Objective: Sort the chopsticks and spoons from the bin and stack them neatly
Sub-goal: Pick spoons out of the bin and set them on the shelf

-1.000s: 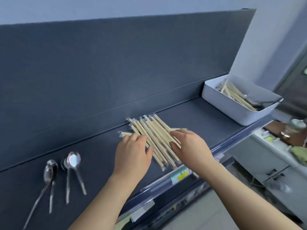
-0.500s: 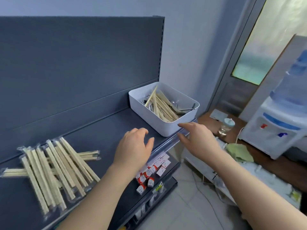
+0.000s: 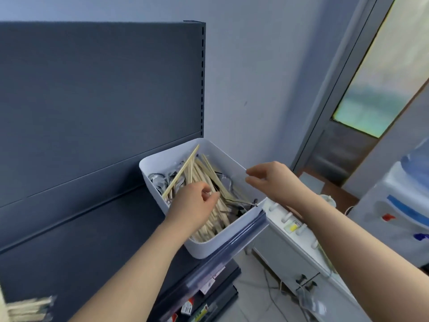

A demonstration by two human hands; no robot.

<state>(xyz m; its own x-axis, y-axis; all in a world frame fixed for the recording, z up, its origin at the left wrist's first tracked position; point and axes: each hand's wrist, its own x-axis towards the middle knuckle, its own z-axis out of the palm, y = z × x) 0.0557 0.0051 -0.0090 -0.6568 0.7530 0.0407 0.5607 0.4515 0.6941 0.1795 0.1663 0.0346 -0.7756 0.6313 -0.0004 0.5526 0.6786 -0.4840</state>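
A white bin (image 3: 210, 248) stands at the right end of a dark shelf (image 3: 81, 228), its front corner out over the shelf's clear edge rail (image 3: 234, 245). The bin holds a loose heap of pale chopsticks (image 3: 205, 169), most lying lengthwise. 1 pair (image 3: 183, 170) leans tilted, with its tip above the back rim. Metal spoons (image 3: 157, 178) lie at the back-left of the bin, partly under the sticks.

The left hand (image 3: 193, 204) is down inside the bin, over the middle of the heap. Its fingers are curled and its thumb (image 3: 214, 196) is drawn in toward the forefinger. The blur makes it impossible to tell whether they already clamp a stick.

The right hand (image 3: 272, 180) hangs at the bin's far-right rim. Its thumb and fingers are straight and apart, with nothing between them, and the tips are just beside the rim.

At the lower left edge of the view, well apart from the bin, a blurred pile (image 3: 25, 307) of wrapped chopsticks lies on the same shelf.

Below the shelf, a lower level carries small red-and-white boxes (image 3: 186, 307). To the right stand a white cabinet (image 3: 285, 252) and a water dispenser (image 3: 394, 217).
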